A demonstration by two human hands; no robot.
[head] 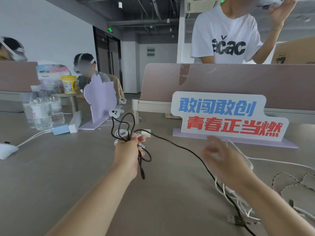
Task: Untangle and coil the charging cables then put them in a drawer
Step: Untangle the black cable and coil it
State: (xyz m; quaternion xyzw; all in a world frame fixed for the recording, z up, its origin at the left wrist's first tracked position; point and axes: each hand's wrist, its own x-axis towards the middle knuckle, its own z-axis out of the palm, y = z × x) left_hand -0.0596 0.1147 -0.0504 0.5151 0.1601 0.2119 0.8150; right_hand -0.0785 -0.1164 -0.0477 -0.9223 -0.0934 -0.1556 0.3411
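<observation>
Head view: looks down on a grey surface (68,176) with cables spread over it.

- Left hand (127,149) lifted above the surface, fingers curled tight round a bunch of loops of the black cable (172,143); loops sticking up above the fist and hanging down below it; one end dangling beside the wrist.
- Rest of the black cable running off to the right, down to the surface and under the right arm.
- Right hand (219,157) up in the air, well apart from the left; fingers spread and loose, very blurred; cannot tell if touching any cable.
- Thin white cable (238,200) in a messy heap under the right wrist, crossing the black cable; one strand going off to the right edge.
- USB plug (234,219) lying in that heap near the bottom edge.
- Braided cable (289,182) lying in wiggles at the far right.
- Small white bundle (121,132) on the surface just behind the left hand.

Farther back on the surface:

- Sign (226,116) with blue and red letters standing on the right, on a purple base.
- Purple cutout (100,99) standing in the middle, with a white controller (114,113) near its foot.
- Water bottles (42,109) on the left, with a blue box (60,129) just beside them.
- Pink divider (238,79) behind the sign.
- Person in a white shirt (226,40) standing behind the divider.
</observation>
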